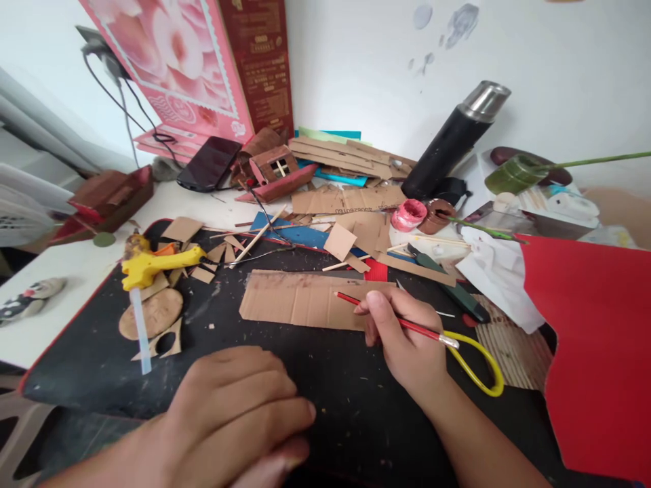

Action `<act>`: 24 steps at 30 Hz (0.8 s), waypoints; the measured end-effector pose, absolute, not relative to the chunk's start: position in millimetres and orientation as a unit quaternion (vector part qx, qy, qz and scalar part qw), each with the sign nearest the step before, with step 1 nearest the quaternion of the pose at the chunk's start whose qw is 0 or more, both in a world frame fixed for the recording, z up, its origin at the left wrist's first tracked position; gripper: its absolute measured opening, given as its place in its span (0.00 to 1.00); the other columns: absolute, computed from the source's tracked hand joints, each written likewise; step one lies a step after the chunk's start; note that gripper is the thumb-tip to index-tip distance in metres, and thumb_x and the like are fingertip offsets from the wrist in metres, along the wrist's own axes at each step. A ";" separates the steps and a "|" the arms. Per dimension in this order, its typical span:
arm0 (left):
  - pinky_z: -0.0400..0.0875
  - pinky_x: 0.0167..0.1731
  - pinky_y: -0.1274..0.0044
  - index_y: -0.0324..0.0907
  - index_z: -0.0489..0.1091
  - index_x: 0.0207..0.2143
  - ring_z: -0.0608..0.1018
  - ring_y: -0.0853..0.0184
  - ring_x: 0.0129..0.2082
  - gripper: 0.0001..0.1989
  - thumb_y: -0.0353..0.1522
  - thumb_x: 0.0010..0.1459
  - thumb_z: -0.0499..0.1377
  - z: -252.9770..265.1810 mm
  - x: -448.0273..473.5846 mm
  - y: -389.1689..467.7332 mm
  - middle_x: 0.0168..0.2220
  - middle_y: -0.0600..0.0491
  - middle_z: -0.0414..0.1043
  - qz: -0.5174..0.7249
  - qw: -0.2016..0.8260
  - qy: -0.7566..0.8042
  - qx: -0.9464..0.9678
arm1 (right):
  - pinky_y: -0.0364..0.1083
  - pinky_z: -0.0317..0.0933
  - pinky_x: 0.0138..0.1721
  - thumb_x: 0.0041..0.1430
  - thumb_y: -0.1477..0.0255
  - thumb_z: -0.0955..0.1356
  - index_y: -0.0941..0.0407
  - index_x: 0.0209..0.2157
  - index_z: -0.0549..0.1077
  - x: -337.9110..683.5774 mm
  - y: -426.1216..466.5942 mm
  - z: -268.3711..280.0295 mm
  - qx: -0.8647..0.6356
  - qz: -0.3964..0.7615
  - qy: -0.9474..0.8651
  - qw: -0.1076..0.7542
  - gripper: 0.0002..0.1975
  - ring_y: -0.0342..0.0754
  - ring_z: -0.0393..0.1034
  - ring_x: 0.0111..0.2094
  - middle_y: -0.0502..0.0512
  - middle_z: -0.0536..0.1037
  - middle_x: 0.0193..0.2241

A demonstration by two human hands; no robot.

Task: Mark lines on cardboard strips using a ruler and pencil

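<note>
In the head view, a cardboard strip [285, 301] lies flat near the middle of a black mat [218, 339] on the bench [81, 278]; the clock directions run from the strip. At 4 o'clock, the person's right hand [407, 332] is closed around a red pencil [420, 328], thumb and fingers pinching it over the strip's right end. The pencil's tip points toward 9 o'clock above the cardboard; whether it touches cannot be told. A yellow loop [498, 373] trails from its back end. At 7 o'clock, the left hand [239, 407] is loosely curled, knuckles up, nearest the strip's lower edge but apart from it; whether it holds anything is hidden.

At 9 o'clock sits a yellow glue gun [170, 261], a glue stick [140, 332] jutting across a round wooden disc [165, 308]. A phone [211, 163] lies between 10 and 11, a small model boat [279, 179] at 11, a tilted black flask [447, 146] between 1 and 2, a pink pot [408, 217] at 2. At 3 lie a green cutter [458, 296] and, farther out, a red sheet [600, 352].
</note>
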State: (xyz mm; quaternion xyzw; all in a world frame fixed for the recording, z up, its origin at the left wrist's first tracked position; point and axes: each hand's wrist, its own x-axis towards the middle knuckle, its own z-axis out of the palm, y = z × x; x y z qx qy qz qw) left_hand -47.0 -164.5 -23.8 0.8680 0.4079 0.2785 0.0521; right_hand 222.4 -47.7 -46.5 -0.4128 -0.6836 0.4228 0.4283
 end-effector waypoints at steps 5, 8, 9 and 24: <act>0.82 0.53 0.71 0.41 0.76 0.57 0.85 0.64 0.49 0.12 0.26 0.74 0.61 -41.4 -46.3 -133.8 0.48 0.50 0.86 0.304 0.005 0.468 0.829 | 0.45 0.62 0.21 0.82 0.61 0.68 0.53 0.36 0.82 220.9 -48.7 -52.3 -0.419 0.428 -0.672 0.435 0.19 0.43 0.68 0.16 0.45 0.73 0.17; 0.80 0.61 0.63 0.38 0.74 0.64 0.84 0.55 0.59 0.18 0.29 0.75 0.61 -55.3 -57.9 -125.6 0.60 0.43 0.83 0.245 -0.058 0.509 0.823 | 0.44 0.62 0.21 0.82 0.62 0.68 0.53 0.36 0.83 220.4 -48.1 -54.1 -0.416 0.435 -0.666 0.440 0.18 0.44 0.69 0.17 0.46 0.73 0.17; 0.78 0.63 0.60 0.38 0.73 0.67 0.81 0.51 0.64 0.20 0.31 0.76 0.60 -60.3 -61.1 -123.3 0.65 0.41 0.79 0.225 -0.064 0.522 0.820 | 0.44 0.63 0.21 0.82 0.62 0.68 0.53 0.36 0.83 220.2 -47.6 -54.3 -0.417 0.439 -0.663 0.440 0.19 0.44 0.69 0.17 0.46 0.74 0.17; 0.77 0.59 0.64 0.37 0.76 0.65 0.81 0.56 0.59 0.21 0.25 0.76 0.52 -71.2 -37.7 -131.3 0.60 0.42 0.82 0.205 -0.036 0.478 0.853 | 0.43 0.64 0.21 0.82 0.62 0.68 0.53 0.34 0.82 221.7 -45.6 -51.8 -0.427 0.425 -0.658 0.451 0.20 0.44 0.70 0.18 0.47 0.75 0.18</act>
